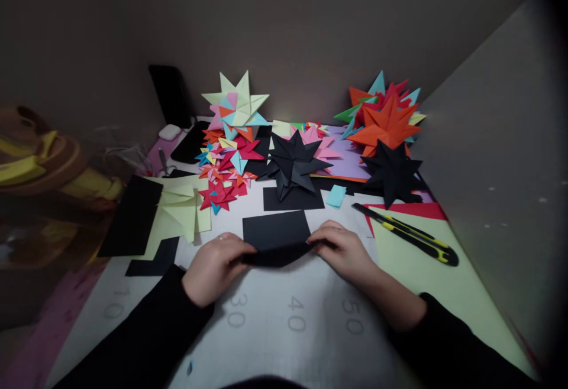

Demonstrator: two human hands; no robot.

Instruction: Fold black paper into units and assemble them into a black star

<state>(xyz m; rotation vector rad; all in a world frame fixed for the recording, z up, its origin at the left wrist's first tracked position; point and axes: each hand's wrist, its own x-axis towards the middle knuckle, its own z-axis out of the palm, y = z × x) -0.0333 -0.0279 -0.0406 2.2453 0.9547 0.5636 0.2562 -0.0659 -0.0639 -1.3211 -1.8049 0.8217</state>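
Note:
A black sheet of paper [276, 232] lies on the white numbered mat [284, 324], its near edge lifted and curled over. My left hand [216, 268] pinches the left end of that raised edge, fingers closed on it. At the right end, my right hand [344, 250] grips the same edge, fingers also closed. Both sleeves are black.
A yellow-and-black utility knife [410, 234] lies right of my hands on pale yellow paper [426, 271]. Folded paper stars fill the back: black ones [293, 164] [393, 173], an orange one [386, 124], a pale yellow one [237, 102]. More black sheets [133, 214] and yellow folds [181, 211] lie left.

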